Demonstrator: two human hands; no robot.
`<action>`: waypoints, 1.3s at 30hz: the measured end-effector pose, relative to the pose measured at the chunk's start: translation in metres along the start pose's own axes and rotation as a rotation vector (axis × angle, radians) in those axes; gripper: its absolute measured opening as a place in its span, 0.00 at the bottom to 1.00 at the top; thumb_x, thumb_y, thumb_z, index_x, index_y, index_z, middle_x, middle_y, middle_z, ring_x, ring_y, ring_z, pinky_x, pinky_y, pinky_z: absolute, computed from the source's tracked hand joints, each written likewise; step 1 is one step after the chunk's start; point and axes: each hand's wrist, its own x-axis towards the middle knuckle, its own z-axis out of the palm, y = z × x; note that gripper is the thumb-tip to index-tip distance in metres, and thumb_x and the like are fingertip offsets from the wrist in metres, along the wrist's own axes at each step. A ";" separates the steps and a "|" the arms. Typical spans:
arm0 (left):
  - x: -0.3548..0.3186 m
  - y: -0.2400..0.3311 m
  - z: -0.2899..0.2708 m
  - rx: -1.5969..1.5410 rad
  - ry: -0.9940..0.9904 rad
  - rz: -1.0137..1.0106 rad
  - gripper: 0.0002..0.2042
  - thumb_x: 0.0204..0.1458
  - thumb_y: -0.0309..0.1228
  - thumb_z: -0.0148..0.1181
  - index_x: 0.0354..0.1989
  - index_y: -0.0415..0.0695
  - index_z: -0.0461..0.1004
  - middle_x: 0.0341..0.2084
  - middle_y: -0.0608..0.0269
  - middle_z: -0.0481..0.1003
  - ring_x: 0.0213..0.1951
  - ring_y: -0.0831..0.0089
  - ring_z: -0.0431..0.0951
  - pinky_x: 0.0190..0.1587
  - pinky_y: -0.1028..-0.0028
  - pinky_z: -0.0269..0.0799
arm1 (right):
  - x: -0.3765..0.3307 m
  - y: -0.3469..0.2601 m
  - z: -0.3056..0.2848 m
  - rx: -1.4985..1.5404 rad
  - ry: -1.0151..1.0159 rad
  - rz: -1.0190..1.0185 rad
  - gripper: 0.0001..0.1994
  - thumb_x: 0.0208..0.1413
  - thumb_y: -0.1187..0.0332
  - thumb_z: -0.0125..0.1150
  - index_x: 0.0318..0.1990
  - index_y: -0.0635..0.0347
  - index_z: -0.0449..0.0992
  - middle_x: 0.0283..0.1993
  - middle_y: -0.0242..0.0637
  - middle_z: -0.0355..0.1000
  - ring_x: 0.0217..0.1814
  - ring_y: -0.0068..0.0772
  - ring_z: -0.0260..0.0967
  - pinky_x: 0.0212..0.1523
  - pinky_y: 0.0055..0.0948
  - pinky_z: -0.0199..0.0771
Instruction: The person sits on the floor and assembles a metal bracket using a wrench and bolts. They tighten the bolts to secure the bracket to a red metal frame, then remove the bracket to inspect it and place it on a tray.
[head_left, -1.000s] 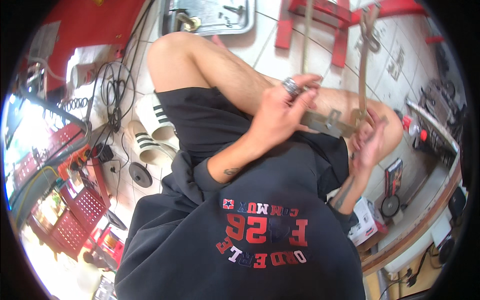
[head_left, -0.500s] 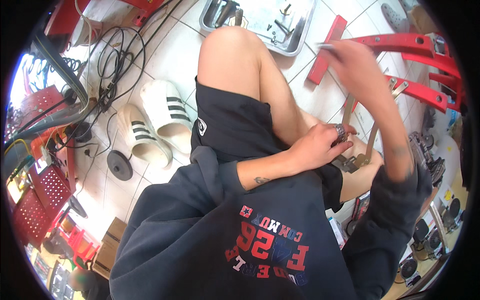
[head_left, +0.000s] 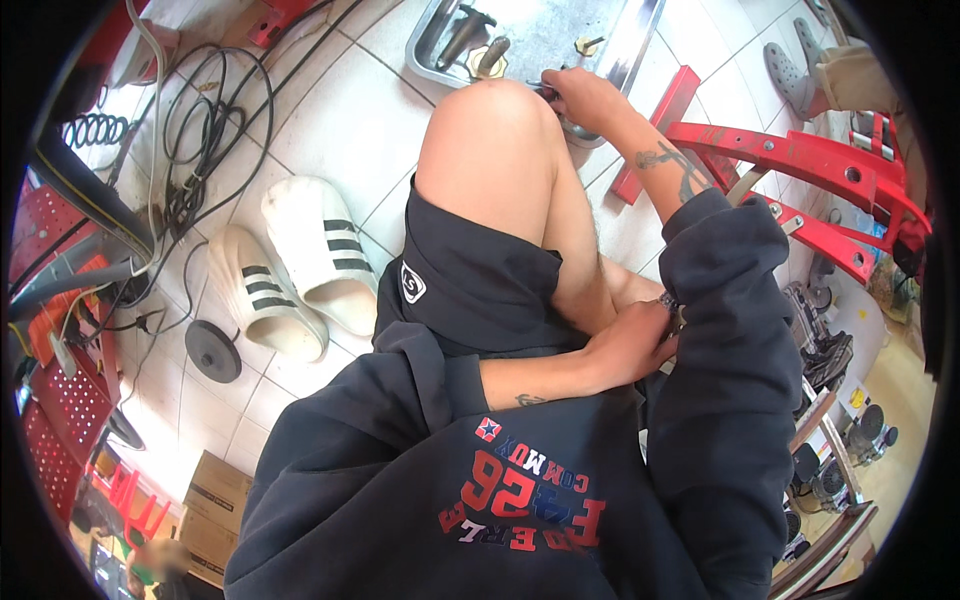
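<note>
A shallow metal tray [head_left: 640, 40] stands on the floor beyond my raised knee. My right hand [head_left: 588, 100] is over its near edge, fingers pinched around something small and dark that I cannot make out. In the tray are a dark T-shaped metal part [head_left: 465, 35], a brownish threaded piece with a pale nut-like base [head_left: 488, 62] and a brass-coloured fitting [head_left: 588, 46]. Close to my lap, my left hand [head_left: 630, 345] is curled, with ribbed metal [head_left: 670, 300] showing at its fingers. My right sleeve hides the rest of what it may hold.
White slippers with black stripes [head_left: 325, 255] lie left on the tiled floor, near a black disc [head_left: 212, 350] and coiled black cables [head_left: 205, 150]. Red steel legs [head_left: 780, 150] stretch across the right. Another person's foot in a grey clog [head_left: 785, 80] is at far right.
My right hand has moved left from above the red legs to the tray's edge. My right sleeve now covers the metal bracket that showed by my left hand.
</note>
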 end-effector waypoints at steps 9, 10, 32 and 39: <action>0.001 -0.005 0.006 -0.156 0.017 -0.068 0.28 0.46 0.29 0.71 0.50 0.41 0.59 0.35 0.54 0.76 0.33 0.73 0.80 0.33 0.71 0.74 | -0.054 0.002 -0.055 0.313 0.197 0.035 0.10 0.55 0.68 0.60 0.37 0.68 0.78 0.27 0.46 0.74 0.29 0.39 0.71 0.34 0.35 0.70; 0.003 -0.013 0.009 -0.307 0.027 -0.062 0.28 0.45 0.27 0.72 0.50 0.41 0.59 0.38 0.54 0.75 0.35 0.73 0.80 0.34 0.73 0.75 | -0.075 -0.004 -0.079 0.385 0.170 0.031 0.11 0.57 0.67 0.59 0.37 0.68 0.78 0.24 0.39 0.72 0.27 0.31 0.67 0.32 0.31 0.67; -0.002 -0.022 0.009 -1.136 -0.125 -0.289 0.11 0.65 0.28 0.46 0.53 0.39 0.65 0.45 0.60 0.73 0.52 0.67 0.75 0.58 0.68 0.70 | -0.270 -0.054 -0.103 0.410 -0.187 0.177 0.16 0.53 0.60 0.66 0.32 0.69 0.76 0.25 0.44 0.69 0.27 0.35 0.67 0.30 0.33 0.66; -0.001 -0.028 0.008 -1.173 -0.123 -0.302 0.14 0.61 0.23 0.43 0.55 0.36 0.65 0.49 0.56 0.73 0.51 0.66 0.77 0.52 0.68 0.77 | -0.251 -0.075 -0.122 0.136 -0.381 0.170 0.16 0.51 0.62 0.66 0.28 0.71 0.74 0.25 0.45 0.70 0.28 0.38 0.69 0.31 0.33 0.68</action>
